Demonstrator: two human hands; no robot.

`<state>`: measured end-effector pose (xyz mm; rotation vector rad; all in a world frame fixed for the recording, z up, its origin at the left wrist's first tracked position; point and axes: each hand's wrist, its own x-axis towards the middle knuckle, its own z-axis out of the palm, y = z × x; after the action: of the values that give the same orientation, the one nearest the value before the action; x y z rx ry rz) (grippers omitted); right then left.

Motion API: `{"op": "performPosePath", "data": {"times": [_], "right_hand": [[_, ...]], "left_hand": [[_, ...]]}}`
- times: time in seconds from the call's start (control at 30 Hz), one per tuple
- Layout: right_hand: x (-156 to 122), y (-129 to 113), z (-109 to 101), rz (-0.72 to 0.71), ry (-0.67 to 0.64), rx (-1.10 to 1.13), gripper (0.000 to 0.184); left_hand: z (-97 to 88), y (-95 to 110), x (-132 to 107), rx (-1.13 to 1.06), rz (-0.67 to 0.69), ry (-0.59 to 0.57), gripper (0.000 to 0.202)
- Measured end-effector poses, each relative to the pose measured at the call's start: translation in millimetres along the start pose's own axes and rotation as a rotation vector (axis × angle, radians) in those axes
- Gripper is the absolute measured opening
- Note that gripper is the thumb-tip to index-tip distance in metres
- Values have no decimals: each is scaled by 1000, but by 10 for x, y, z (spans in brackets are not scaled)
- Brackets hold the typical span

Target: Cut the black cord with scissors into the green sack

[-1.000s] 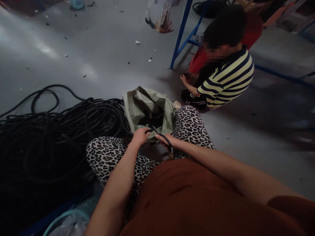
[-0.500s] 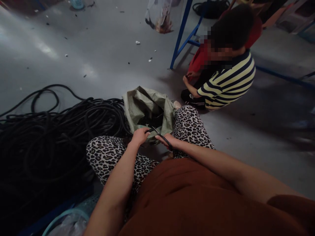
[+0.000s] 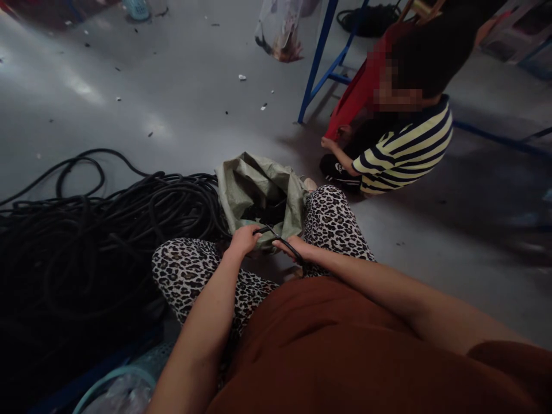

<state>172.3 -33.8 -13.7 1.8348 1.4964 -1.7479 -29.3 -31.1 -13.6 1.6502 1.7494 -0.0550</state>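
A: Biggest first. Black cable pile [image 3: 99, 230] at 9 o'clock, loose coils, looks mostly unworked.

B: Green woven sack [image 3: 245, 184] at 12 o'clock, between the knees, mouth open. Dark short bits show inside, and by the look of it the sack is only partly filled. I judge most of the pile is left.

A: Hands?

B: Left hand [image 3: 244, 240] is closed round one end of a cable length [image 3: 276, 237], just below the sack's mouth. Right hand [image 3: 297, 248] is clenched on the other end. Whether it also holds a tool, cannot tell.

A: Writing?

B: White mark on the co-worker's shoe [image 3: 340, 169] at 2 o'clock, unreadable. Nothing else.
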Motion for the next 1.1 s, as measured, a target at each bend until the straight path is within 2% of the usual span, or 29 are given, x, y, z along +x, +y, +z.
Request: {"op": "performPosePath", "data": {"times": [0.3,0.6,0.9,1.1], "right_hand": [[-35,-34,-8,-14,-1,-27,58],[92,49,34,-6,-7,-16,60],[101,67,27,4,-23,22,56],[115,88,18,-67,-15,-117,64]], "left_hand": [[24,-26,17,0,1,-4,34],[32,-36,32,9,3,-5,35],[20,-32,15,55,-17,-21,36],[-2,-21,-20,41,-20,-10,37]]}}
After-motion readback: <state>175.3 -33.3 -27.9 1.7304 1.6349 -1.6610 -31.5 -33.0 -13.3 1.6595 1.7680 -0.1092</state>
